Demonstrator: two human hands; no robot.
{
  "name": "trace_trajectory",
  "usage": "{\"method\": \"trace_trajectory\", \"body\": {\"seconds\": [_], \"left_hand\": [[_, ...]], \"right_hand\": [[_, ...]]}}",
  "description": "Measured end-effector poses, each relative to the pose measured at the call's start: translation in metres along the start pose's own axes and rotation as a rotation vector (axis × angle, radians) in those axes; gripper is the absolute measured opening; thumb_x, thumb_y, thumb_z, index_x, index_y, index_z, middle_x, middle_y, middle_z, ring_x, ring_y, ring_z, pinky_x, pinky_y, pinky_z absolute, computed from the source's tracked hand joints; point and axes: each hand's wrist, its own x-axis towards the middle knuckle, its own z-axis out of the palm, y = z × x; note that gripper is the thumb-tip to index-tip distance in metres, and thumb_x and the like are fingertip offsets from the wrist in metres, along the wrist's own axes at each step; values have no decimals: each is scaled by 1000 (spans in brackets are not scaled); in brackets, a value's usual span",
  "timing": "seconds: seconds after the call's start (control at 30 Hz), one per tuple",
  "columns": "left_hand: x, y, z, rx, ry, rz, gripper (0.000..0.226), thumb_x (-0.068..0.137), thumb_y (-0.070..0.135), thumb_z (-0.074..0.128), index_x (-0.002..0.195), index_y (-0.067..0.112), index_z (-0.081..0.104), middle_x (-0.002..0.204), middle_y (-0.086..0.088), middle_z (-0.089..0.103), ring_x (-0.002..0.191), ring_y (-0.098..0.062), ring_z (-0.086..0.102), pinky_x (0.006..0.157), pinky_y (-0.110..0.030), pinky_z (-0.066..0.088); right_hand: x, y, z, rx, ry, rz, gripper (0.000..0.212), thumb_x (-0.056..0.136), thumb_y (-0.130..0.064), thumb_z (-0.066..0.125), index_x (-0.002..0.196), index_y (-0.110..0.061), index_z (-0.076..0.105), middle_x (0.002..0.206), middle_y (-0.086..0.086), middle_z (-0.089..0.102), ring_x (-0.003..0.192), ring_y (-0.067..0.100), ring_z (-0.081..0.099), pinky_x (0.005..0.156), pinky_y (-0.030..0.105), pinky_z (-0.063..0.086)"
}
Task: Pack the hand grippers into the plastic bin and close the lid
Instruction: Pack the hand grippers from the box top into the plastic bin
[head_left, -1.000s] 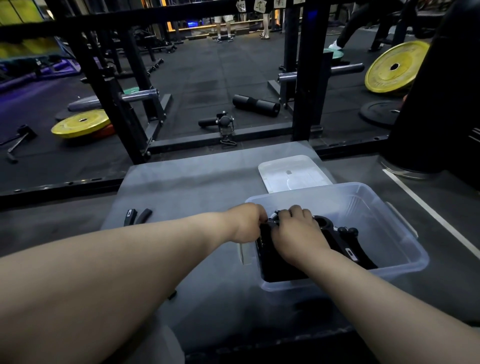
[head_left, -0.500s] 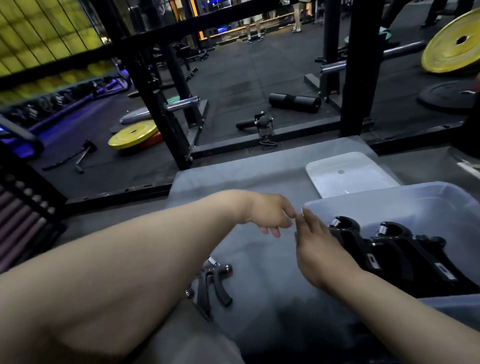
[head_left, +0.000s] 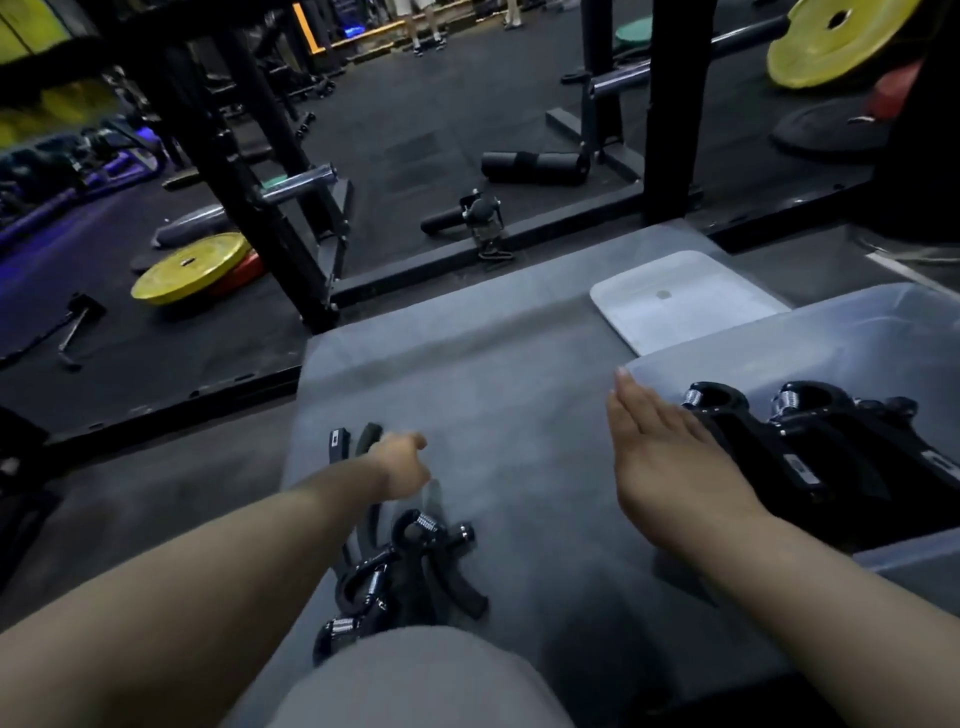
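Several black hand grippers (head_left: 415, 566) lie in a pile on the grey mat (head_left: 493, 364) in front of my knee. One more gripper (head_left: 353, 441) lies just beyond my left hand. My left hand (head_left: 400, 465) hangs over the pile with its fingers curled down, right above a blurred handle; whether it grips that handle is unclear. The clear plastic bin (head_left: 779, 332) stands at the right with several black grippers (head_left: 810, 441) inside. My right hand (head_left: 670, 457) is flat with straight fingers beside the bin's near left corner, holding nothing. The white lid (head_left: 675, 301) lies flat behind the bin.
A black rack frame (head_left: 249, 197) and its base bar stand just beyond the mat. Yellow weight plates (head_left: 192, 267), a black foam roller (head_left: 532, 167) and a small attachment (head_left: 480, 218) lie on the dark gym floor. My knee in grey shorts (head_left: 415, 675) is at the bottom.
Both hands left the bin. My left hand swung left and down to the gripper pile on the mat; my right hand drew back and flattened beside the bin. The view turned left.
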Motion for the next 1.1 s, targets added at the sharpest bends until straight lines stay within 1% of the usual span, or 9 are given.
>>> {"method": "trace_trajectory", "body": {"seconds": [0.17,0.37,0.53,0.6,0.7,0.77,0.87,1.0,1.1], "left_hand": [[26,-39,24,41,162,-137,56,89,38,53,142,25,41,150,-13,32,136,-37,36,113,-43,34],[45,-61,39,-36,110,-222,52,90,39,46,141,30,44,147,-23,39,134,-42,37,113,-39,31],[44,-64,42,46,163,-224,44,90,42,47,134,36,51,144,-13,41,134,-35,37,110,-37,30],[38,-64,43,31,186,-203,39,84,43,55,123,40,58,140,-9,43,130,-36,39,109,-39,34],[31,-60,42,-51,277,-136,27,80,39,64,107,41,65,129,-2,57,124,-32,47,103,-37,38],[29,-56,41,-136,340,-94,37,82,34,63,119,38,58,125,2,63,124,-30,50,101,-38,37],[28,-46,44,-121,310,-91,55,84,37,62,137,38,47,132,0,61,128,-31,45,102,-39,35],[23,-32,48,125,317,-50,56,86,41,62,138,32,43,131,-5,60,126,-29,45,101,-40,31],[21,-27,49,259,396,8,42,89,39,57,129,33,49,121,1,64,121,-22,48,102,-44,23]], "right_hand": [[1,-3,1,-24,-1,17,64,95,-8,22,156,-15,2,161,2,-23,151,19,-3,120,34,4],[-1,-6,-3,-22,-15,31,65,95,-9,25,156,-14,3,161,0,-22,151,20,-1,119,33,4],[-2,-7,-3,-17,-18,34,64,96,-9,24,156,-13,4,161,1,-23,151,20,0,119,34,5],[-3,-8,-3,-26,-20,32,63,96,-9,24,156,-13,5,161,2,-22,151,21,1,119,34,6],[-4,-9,-2,-30,-18,36,62,97,-10,24,156,-13,5,161,1,-21,151,21,1,119,34,5],[-4,-9,-2,-30,-14,39,62,97,-10,23,156,-14,5,161,1,-21,151,20,0,119,33,4],[-3,-9,-1,-38,-14,46,62,97,-10,23,156,-14,5,161,-1,-22,151,19,-1,119,32,5],[-4,-10,-1,-35,-17,46,62,97,-10,24,156,-14,6,161,-1,-22,151,19,0,119,33,6],[-5,-9,-2,-35,-18,42,61,97,-10,24,156,-13,6,161,0,-23,151,20,0,119,33,6]]}}
